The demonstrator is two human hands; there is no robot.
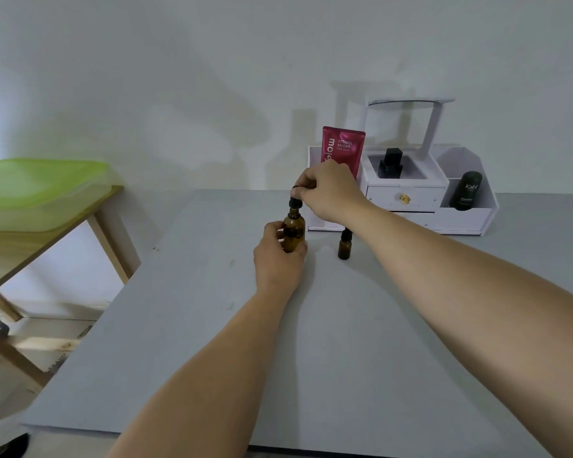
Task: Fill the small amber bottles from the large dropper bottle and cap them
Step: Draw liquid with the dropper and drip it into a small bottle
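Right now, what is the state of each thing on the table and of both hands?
large dropper bottle: upright, gripped by left hand.
dropper cap: at the bottle's neck, pinched by right hand.
small amber bottle: upright, untouched, top partly hidden.
white organizer: lid raised, drawer shut.

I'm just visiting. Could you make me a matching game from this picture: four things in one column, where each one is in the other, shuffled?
Things: 1 large amber bottle; 2 dropper cap; 3 small amber bottle; 4 red tube.
Places: A standing free on the grey table; B upright in the white organiser; C gripped by the left hand; D pinched by the right hand.
Pairs: 1-C, 2-D, 3-A, 4-B.
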